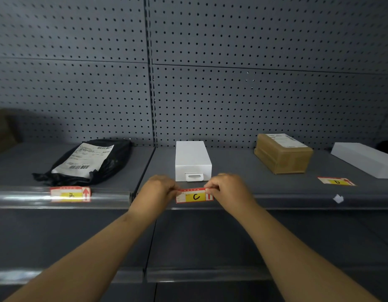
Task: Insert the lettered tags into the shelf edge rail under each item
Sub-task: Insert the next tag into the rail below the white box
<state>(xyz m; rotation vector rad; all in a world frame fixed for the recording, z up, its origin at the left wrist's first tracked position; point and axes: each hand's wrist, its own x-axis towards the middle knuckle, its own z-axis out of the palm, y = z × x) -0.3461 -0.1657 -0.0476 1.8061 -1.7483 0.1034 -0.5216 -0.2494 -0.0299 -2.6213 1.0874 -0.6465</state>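
Tag C (194, 196), a red-bordered slip with a yellow panel, a handwritten black C and a red arrow at its right end, sits against the shelf edge rail (297, 201) directly in front of the white box (192, 159). Both hands pinch it with curled fingers: the left hand (157, 189) at its upper left corner, the right hand (228, 188) at its upper right. Whether it is seated in the rail cannot be told. Left of the white box, below a black mailer bag (88, 162), tag B (69, 194) shows behind the clear rail strip. Right of the white box, in front of a brown carton (283, 153), tag D (336, 181) lies flat on the shelf.
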